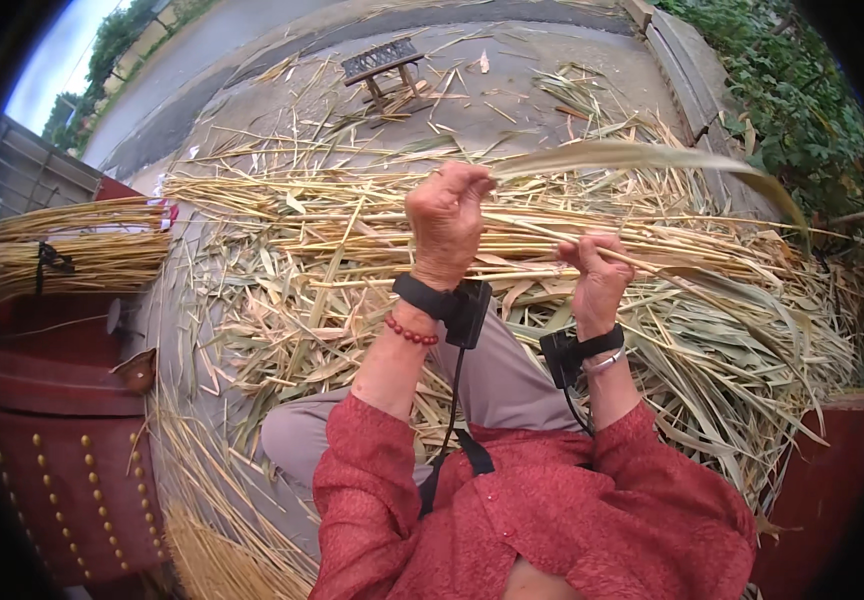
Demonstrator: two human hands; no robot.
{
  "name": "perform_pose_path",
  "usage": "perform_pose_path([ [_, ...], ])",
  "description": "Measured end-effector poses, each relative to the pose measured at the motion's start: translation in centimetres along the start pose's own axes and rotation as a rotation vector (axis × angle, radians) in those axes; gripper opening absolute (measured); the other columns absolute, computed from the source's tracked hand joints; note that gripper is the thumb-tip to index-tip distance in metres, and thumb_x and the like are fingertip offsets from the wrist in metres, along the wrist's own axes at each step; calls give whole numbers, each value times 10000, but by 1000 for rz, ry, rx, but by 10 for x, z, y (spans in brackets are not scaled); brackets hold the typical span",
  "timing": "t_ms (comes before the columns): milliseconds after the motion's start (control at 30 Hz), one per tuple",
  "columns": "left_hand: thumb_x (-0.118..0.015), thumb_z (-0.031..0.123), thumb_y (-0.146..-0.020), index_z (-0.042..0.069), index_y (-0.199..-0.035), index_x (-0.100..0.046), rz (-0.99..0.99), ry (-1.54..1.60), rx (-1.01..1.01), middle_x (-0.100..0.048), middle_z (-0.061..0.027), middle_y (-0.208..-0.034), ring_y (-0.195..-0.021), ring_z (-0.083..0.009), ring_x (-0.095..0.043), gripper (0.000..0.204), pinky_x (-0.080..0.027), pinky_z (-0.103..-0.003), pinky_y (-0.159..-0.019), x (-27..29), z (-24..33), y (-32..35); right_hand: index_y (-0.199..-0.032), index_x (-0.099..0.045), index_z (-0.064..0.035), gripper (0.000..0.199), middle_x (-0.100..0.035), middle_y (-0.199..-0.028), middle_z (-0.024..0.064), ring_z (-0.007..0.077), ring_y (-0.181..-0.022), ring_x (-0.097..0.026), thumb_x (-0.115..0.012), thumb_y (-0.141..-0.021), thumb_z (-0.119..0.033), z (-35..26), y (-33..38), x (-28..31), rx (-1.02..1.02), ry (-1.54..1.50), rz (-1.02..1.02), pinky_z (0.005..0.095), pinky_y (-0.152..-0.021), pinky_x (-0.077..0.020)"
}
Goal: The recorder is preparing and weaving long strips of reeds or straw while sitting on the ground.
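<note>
My left hand is raised over the stalks, its fingers pinched on the end of a long, dry, pale green leaf. The leaf stretches off to the right and bends down at its tip. Lower and to the right, my right hand is closed round a thin yellow reed stalk, which slants up toward my left hand. Beneath both hands lies a wide layer of yellow reed stalks, roughly side by side. Stripped leaves are heaped to the right of my legs.
A bound bundle of stalks rests at the left, above a red studded door panel. A small stool stands on the paving ahead. Loose stalks lie at lower left. A stone kerb and green bushes border the right.
</note>
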State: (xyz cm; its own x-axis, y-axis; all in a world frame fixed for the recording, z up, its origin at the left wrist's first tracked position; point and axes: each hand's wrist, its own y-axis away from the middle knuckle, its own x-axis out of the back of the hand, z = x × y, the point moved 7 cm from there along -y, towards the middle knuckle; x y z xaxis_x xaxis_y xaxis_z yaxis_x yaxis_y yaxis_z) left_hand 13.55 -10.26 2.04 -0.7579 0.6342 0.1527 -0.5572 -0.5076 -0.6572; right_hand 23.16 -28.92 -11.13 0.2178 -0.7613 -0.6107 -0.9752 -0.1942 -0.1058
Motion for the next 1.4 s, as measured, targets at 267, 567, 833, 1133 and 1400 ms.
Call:
perform_pose_path([
  [267, -568, 222, -865, 59, -972, -560, 845, 308, 283, -582, -19, -804, -749, -105, -555, 195, -471, -253, -649, 228, -57, 9, -801, -552, -3, 37, -606, -738, 109, 242, -682, -643, -569, -826, -24, 20, 3, 8, -162, -83, -47, 345, -639, -566],
  [567, -476, 499, -818, 200, -1146, -387, 1114, 409, 1291, -474, -47, -1094, -956, -217, -466, 453, -393, -455, -769, 306, -238, 347, -799, -569, 13, 10, -612, -756, 102, 236, -724, -641, -562, -803, 20, -6, 19, -44, -87, -41, -328, 349, -722, -531],
  [833, -483, 227, -845, 20, -850, -485, 799, 66, 1503, -563, -137, -836, -625, -247, -566, 206, -437, -384, -448, 268, -235, 344, -792, -600, 27, 86, -622, -787, 129, 225, -738, -637, -564, -752, 94, -37, 37, -72, -6, 54, -456, 323, -715, -527],
  [1133, -689, 82, -694, 149, -1178, -537, 63, -735, 25, -511, -71, -1208, -1133, -239, -453, 512, -361, -354, -924, 93, -20, 74, -746, -603, 33, 122, -632, -762, 130, 196, -721, -626, -591, -675, 132, -43, 38, -69, 93, 287, -656, 281, -676, -510],
  [1400, -692, 112, -664, 89, -739, -670, -395, -518, -62, -646, -28, -745, -735, -197, -610, 81, -437, -315, -716, 50, -38, 50, -728, -597, 35, 101, -632, -743, 131, 186, -703, -619, -611, -669, 115, -42, 39, -75, 107, 316, -727, 267, -634, -493],
])
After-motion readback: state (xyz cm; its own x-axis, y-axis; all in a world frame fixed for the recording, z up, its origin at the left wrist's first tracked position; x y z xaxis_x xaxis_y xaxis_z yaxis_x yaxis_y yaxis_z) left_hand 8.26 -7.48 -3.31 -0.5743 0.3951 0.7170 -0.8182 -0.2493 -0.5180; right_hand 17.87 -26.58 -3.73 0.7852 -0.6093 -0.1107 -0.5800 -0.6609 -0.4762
